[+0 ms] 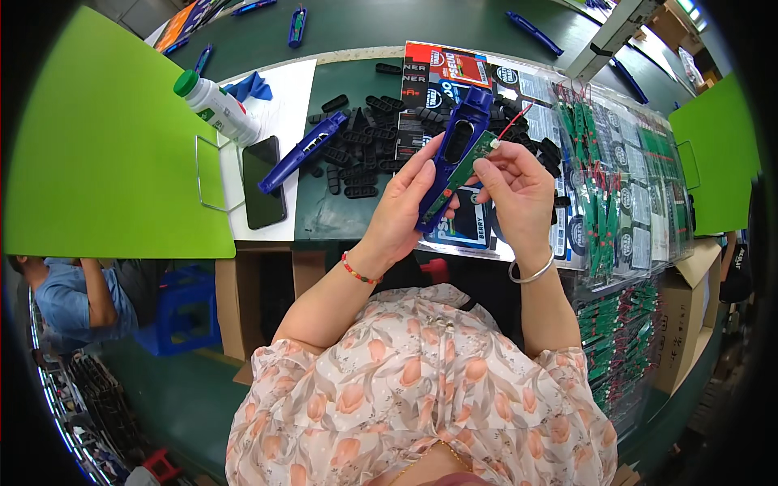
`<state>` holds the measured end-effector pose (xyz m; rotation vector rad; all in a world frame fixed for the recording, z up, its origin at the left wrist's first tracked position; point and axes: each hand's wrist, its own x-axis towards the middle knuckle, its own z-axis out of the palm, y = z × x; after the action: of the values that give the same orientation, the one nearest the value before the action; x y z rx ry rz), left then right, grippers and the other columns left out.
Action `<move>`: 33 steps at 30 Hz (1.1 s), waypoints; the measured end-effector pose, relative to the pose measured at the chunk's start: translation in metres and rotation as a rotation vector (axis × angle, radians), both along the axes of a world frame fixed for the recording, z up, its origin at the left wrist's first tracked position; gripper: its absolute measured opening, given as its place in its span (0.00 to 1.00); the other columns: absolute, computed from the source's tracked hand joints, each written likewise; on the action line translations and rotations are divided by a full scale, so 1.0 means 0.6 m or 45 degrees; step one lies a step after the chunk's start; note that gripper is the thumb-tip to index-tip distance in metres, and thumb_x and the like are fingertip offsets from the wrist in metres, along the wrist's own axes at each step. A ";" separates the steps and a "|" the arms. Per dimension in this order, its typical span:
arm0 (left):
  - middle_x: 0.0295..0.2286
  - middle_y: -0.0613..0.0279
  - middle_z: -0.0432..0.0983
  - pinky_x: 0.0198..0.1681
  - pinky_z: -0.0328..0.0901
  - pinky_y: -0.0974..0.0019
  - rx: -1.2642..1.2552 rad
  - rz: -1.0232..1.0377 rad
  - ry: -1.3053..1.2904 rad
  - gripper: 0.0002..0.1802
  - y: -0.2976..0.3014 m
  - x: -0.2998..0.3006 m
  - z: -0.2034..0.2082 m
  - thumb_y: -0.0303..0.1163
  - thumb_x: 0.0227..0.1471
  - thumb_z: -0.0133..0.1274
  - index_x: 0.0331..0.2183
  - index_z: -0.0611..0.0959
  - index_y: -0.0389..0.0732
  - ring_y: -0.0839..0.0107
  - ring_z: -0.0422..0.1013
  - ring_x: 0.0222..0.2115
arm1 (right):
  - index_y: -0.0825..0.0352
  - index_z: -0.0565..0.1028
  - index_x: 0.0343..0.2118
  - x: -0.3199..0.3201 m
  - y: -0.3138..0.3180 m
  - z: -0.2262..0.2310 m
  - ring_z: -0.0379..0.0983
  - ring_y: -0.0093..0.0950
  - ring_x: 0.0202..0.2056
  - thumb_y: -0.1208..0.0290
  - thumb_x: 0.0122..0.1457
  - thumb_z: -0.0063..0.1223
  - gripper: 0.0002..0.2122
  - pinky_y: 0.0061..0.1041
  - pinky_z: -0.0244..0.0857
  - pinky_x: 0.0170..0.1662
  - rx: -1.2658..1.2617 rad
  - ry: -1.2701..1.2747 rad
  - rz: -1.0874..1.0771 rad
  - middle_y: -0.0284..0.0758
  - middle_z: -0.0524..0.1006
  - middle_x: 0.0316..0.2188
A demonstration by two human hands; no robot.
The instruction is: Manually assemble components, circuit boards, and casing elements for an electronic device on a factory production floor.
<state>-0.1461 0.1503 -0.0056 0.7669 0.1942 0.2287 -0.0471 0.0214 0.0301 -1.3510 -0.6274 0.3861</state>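
My left hand (403,212) grips a long blue plastic housing (455,146) with an oval opening, held upright above the green table (324,219). My right hand (519,194) pinches a narrow green circuit board (463,172) with red wires at its top end, laid along the housing's right side. Both hands meet over the table's near edge.
Several black oval rubber parts (356,154) lie scattered behind a second blue housing (304,151). A black phone (262,182), a white bottle with green cap (215,105) and a blue cloth (250,85) rest on white paper. Rows of green circuit boards (604,194) lie on the right. A green divider (105,146) stands left.
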 end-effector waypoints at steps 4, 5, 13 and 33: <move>0.40 0.62 0.74 0.32 0.69 0.70 0.018 0.025 -0.022 0.25 0.002 -0.003 -0.002 0.36 0.64 0.41 0.61 0.62 0.46 0.75 0.71 0.30 | 0.72 0.73 0.41 -0.001 0.001 0.003 0.76 0.19 0.30 0.78 0.57 0.56 0.09 0.12 0.64 0.23 -0.004 0.020 0.034 0.33 0.78 0.32; 0.40 0.62 0.74 0.32 0.69 0.70 0.027 0.028 -0.026 0.25 0.002 -0.003 -0.004 0.36 0.64 0.41 0.61 0.62 0.46 0.75 0.71 0.30 | 0.72 0.73 0.40 0.000 0.002 0.002 0.76 0.19 0.30 0.79 0.57 0.56 0.09 0.12 0.63 0.22 -0.004 0.025 0.040 0.33 0.78 0.32; 0.39 0.66 0.75 0.32 0.68 0.75 0.103 0.066 -0.058 0.25 0.003 0.000 -0.008 0.37 0.64 0.42 0.61 0.63 0.46 0.81 0.70 0.28 | 0.72 0.73 0.40 0.006 0.004 -0.003 0.77 0.19 0.30 0.79 0.57 0.56 0.09 0.11 0.62 0.21 0.015 0.063 0.091 0.33 0.78 0.31; 0.35 0.66 0.75 0.32 0.67 0.76 0.158 0.127 0.003 0.24 0.004 -0.014 -0.036 0.36 0.64 0.41 0.60 0.64 0.43 0.82 0.69 0.27 | 0.74 0.76 0.36 -0.014 0.035 -0.009 0.77 0.18 0.27 0.77 0.56 0.57 0.07 0.13 0.65 0.25 -0.214 0.150 -0.072 0.33 0.79 0.26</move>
<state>-0.1545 0.1529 -0.0269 0.8814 0.2224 0.3370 -0.0556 0.0425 0.0247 -1.4908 -0.4661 0.4772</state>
